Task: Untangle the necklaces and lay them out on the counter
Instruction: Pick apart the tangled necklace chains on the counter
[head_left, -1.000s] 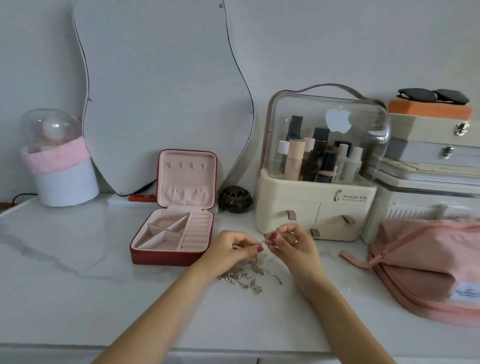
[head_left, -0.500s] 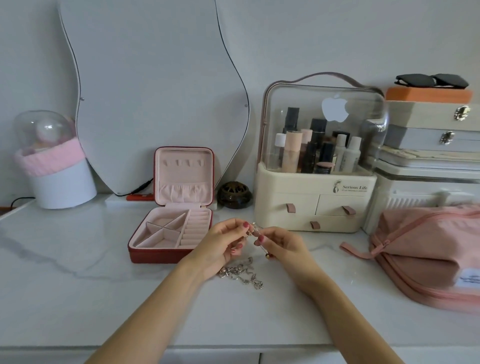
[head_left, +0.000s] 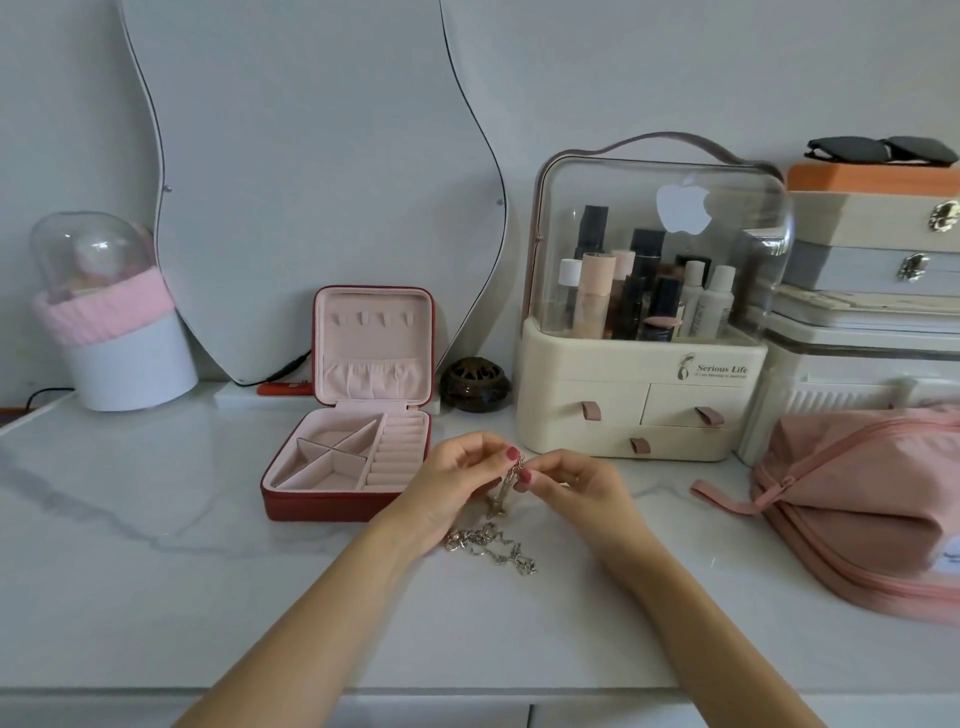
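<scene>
Just right of the jewellery box, left hand and right hand pinch the light, limp, probably snag-prone necklaces, best taken near a clasp, remainder heaped on the counter.

Open jewellery box beside cosmetics organiser

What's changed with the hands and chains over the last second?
Both hands, left hand and right hand, kept their pinch grip on the necklaces and lifted the pinched part slightly, so a pendant now dangles. The loose tangle still lies on the counter. The jewelry box stayed open, unmoved.
</scene>
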